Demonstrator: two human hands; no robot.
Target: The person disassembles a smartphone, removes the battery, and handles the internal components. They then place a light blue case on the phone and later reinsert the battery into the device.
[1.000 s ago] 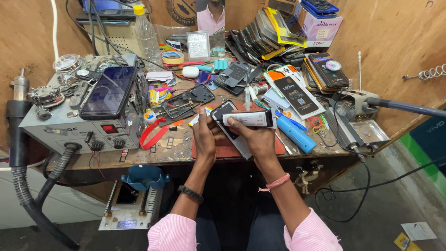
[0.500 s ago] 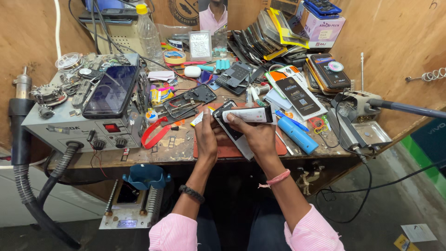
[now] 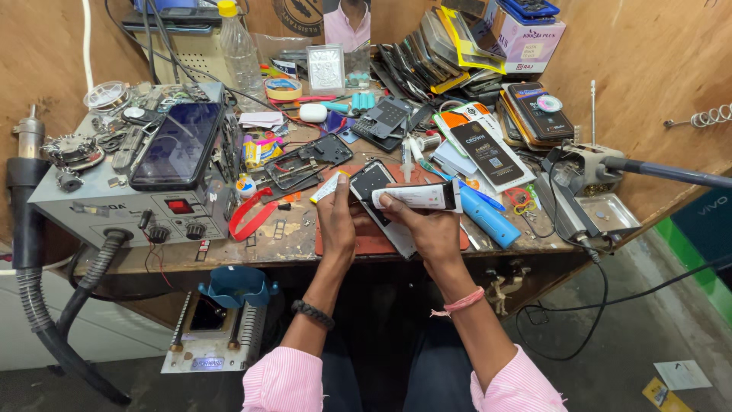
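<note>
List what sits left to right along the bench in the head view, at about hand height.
Hot-air nozzle → grey rework station → red strap → left hand → right hand holding a white tube → blue cylinder → steel tray.

**Pink striped sleeves, a band on each wrist**

Both forearms are bare below pink shirt sleeves with fine pale stripes, rolled up near the elbows. The left hand (image 3: 338, 221) has a dark beaded bracelet (image 3: 313, 313) around the forearm just below the wrist. The right hand (image 3: 427, 227) has a pink thread band (image 3: 460, 304) tied at the wrist, its loose ends hanging. Dark trousers show between the arms.
</note>
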